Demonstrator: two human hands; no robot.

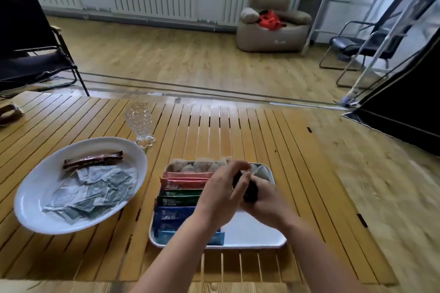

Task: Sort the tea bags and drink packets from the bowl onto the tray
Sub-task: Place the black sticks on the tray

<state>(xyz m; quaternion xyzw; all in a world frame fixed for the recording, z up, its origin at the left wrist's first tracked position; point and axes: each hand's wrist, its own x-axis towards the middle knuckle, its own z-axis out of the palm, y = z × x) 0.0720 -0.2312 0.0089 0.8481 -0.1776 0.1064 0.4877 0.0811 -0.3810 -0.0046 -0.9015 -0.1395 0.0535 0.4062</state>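
Head view: both hands meet over tray (252, 238), left hand (220, 194) and right hand (264, 200) curled round dark packets (250, 191), likely squaring them for placement. Bowl (35, 197) at nine o'clock holds remaining tea bags (95, 188).

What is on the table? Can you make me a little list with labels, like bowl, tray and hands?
bowl: white oval bowl, left of the tray, holds grey-green sachets and one brown packet
tray: white tray, stick packets in rows by colour, red, green, blue; pale tea bags along its far edge
hands: left hand and right hand together over the tray, holding something dark, too blurred to name
glass: clear glass, upright beyond the bowl
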